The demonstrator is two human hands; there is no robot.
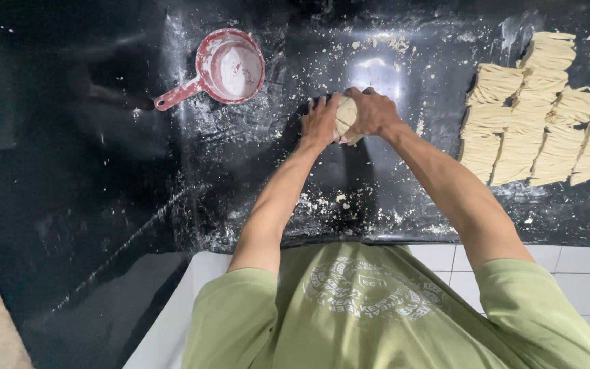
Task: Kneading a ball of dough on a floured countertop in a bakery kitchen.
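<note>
Head view: left hand [320,121] and right hand [371,111] clasp noodle bundle [345,116], shaping; stacked bundles [541,109] lie right.

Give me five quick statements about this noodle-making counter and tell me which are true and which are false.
1. Both hands press on one lump of dough. True: the left hand and right hand grip it from either side.
2. The red scoop lies to the right of the dough. False: it lies to the left, handle pointing lower left.
3. Stacks of cut noodles sit at the right end of the counter. True.
4. The counter is white and clean. False: it is black and dusted with flour and crumbs.
5. The person wears a green shirt. True.
</note>
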